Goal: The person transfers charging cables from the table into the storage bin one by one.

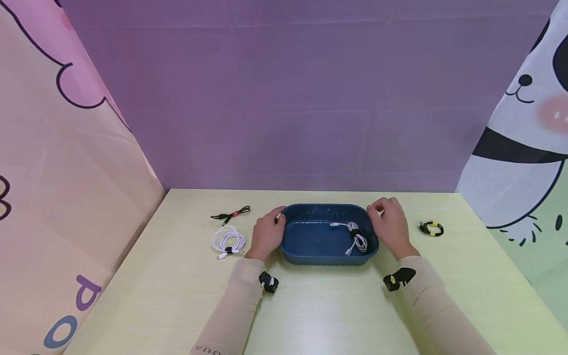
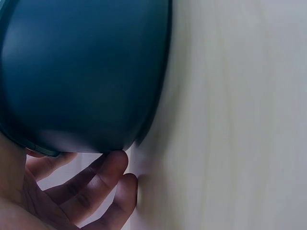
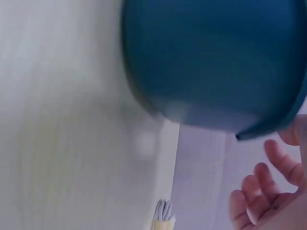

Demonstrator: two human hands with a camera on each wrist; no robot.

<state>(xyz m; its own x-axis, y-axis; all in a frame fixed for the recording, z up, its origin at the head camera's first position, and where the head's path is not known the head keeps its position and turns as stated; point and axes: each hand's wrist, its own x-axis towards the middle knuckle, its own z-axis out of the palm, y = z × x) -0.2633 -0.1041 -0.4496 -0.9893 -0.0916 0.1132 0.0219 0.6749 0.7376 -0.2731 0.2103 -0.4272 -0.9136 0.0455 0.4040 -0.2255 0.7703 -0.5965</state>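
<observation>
In the head view, I judge the blue, oblong plastic bin (image 1: 326,260) on the pale table (image 1: 328,301) light, stiff, best held by its rim. Left wrist: left hand (image 2: 81,201) touches it. Right wrist: right hand (image 3: 283,203) is alongside. Either grasp, I can't tell.

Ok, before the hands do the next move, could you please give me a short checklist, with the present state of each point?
1. Left hand in contact with the blue plastic bin: ok, at its left end.
2. Right hand gripping the bin: not ok; its four fingers look clear of it.
3. Left grip firm enough: cannot tell.
4. Bin upright: ok, opening upward.
5. Tied white cable wholly inside: ok, toward the right end.
6. All cables in the bin: not ok; the coiled white cable, red-tied black cable and black-and-yellow cable bundle lie on the table.
</observation>
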